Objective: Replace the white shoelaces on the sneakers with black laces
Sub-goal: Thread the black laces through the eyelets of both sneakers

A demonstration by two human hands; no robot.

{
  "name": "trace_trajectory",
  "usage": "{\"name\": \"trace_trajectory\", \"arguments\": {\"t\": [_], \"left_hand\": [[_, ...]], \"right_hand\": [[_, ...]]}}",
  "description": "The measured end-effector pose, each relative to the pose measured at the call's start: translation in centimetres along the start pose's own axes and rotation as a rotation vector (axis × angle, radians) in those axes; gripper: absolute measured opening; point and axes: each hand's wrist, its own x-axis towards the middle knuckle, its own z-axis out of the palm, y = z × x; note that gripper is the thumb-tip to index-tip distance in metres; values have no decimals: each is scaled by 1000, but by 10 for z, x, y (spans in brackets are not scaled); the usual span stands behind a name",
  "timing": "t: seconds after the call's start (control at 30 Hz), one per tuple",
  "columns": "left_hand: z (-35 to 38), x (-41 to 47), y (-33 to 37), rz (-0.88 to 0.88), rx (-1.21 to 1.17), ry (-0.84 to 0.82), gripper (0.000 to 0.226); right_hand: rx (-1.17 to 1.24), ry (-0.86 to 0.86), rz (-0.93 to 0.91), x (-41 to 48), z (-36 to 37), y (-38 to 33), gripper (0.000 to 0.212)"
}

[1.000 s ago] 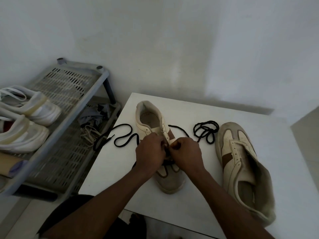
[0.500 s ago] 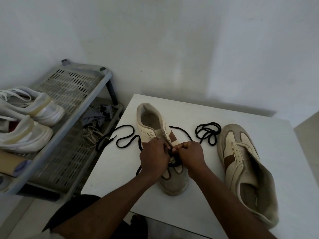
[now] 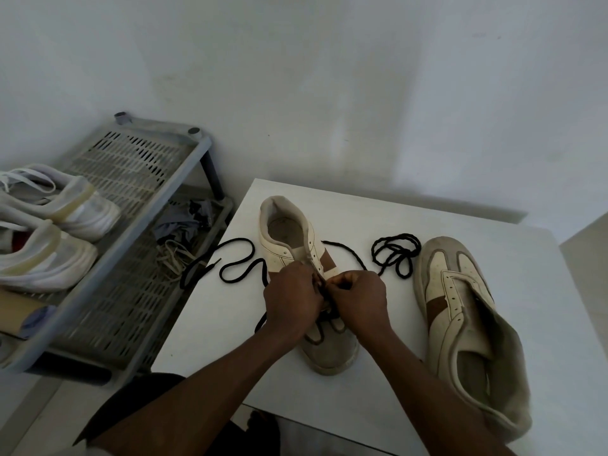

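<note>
The sneaker (image 3: 285, 236) lies near the table's (image 3: 460, 222) front edge, under 2 hands: left hand (image 3: 292, 301) and right hand (image 3: 360, 299), fingers curled, pinch the black lace (image 3: 239, 239) over its eyelets. Slack trails toward the left edge.

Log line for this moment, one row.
phase: threading black lace | left hand, right hand: pinching lace | other sneaker: unlaced | spare lace: coiled
</note>
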Motion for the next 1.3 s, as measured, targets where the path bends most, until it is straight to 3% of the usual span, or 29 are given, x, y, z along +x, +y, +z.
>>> {"name": "trace_trajectory", "arguments": {"t": [0.27, 0.37, 0.53, 0.67, 0.83, 0.97, 1.13, 1.3], "left_hand": [[-3, 3, 0, 32, 10, -38, 18], [-3, 3, -3, 15, -3, -47, 16], [-2, 5, -2, 15, -13, -39, 15], [-3, 5, -5, 25, -47, -66, 15], [-3, 11, -8, 54, -117, -41, 9], [-2, 13, -11, 81, -100, -23, 11], [-2, 14, -14, 63, -124, -84, 19], [1, 12, -13, 42, -153, -92, 16]], "right_hand": [[168, -15, 131, 5, -6, 3, 24], [-8, 60, 45, 5, -9, 8, 23], [-40, -96, -52, 7, -14, 2, 6], [-247, -97, -165, 7, -12, -2, 18], [-264, -104, -165, 6, -10, -1, 19], [-348, -7, -200, -2, -4, -4, 16], [-235, 73, -121, -3, 1, -5, 13], [104, 39, 138, 3, -4, -1, 12]]}}
